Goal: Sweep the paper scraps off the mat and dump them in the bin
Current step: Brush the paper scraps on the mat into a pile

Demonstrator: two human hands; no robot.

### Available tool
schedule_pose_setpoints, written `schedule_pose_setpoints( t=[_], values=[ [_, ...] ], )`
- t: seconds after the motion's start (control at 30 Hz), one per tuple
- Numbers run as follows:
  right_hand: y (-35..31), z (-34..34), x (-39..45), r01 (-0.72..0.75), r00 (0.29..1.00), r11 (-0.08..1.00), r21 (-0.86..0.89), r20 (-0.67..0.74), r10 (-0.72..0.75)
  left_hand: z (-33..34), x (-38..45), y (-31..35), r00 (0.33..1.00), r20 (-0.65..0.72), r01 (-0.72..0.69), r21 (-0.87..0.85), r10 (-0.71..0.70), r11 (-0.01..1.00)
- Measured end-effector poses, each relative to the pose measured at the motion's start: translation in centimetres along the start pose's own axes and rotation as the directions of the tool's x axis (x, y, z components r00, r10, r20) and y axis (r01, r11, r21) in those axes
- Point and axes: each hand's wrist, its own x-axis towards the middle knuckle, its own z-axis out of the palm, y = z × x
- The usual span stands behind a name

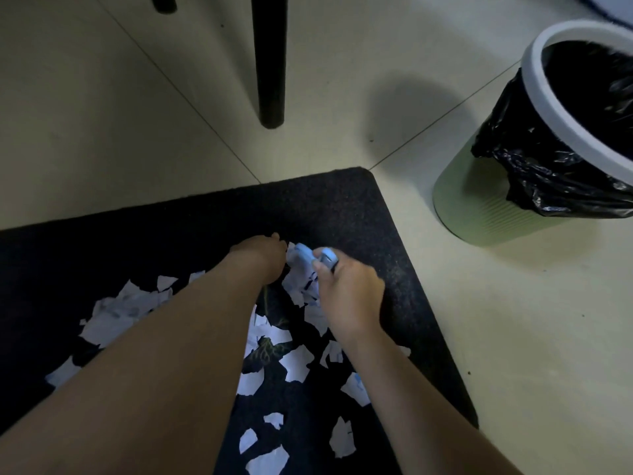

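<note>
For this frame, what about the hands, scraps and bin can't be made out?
Head view only:
- Left hand: fingers curl away from the camera, so its grip is hidden.
- Right hand: holds a light blue object, too dim and covered to identify.
- Paper scraps: some lie under both forearms on the mat.
- Bin: cut by the right edge; its black liner hides any contents.

The floor is covered with pale tiles, and thin dark joints are seen crossing it diagonally. Two black legs of furniture are set on it at the top: a long leg near the middle and a short leg, cut off by the upper edge, to its left.
</note>
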Motion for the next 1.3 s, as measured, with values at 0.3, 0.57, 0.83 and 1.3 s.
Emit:
schedule_pose_setpoints(
  t=[0.3, 0.57, 0.83, 1.3],
  values=[
    [0.7, -1.4, 2.7, -0.158, 0.963, 0.987, 0.024, -0.216, 0.159, 1.7, -2.4, -4.1, 0.975, -0.199, 0.083, -0.064, -0.094, 0.994],
    [-4.3, 2.9, -2.2, -0.032, 0.999, 0.999, 0.021, -0.026, 0.033, 3.8, -1.8, -6.8, 0.993, -0.097, 0.057, -0.162, -0.073, 0.985],
    [-2.7, -1.0, 1.2, -0.156, 0.942, 0.987, 0.031, -0.297, 0.159, 4.5, -0.9, -8.2, 0.996, -0.076, 0.027, -0.24, -0.047, 0.97],
    [-1.9, -0.7, 1.0, -0.144, 0.955, 0.984, 0.109, -0.244, 0.167, 4.1, -0.6, -8.0, 0.996, 0.0, 0.085, -0.221, -0.087, 0.972]
  ],
)
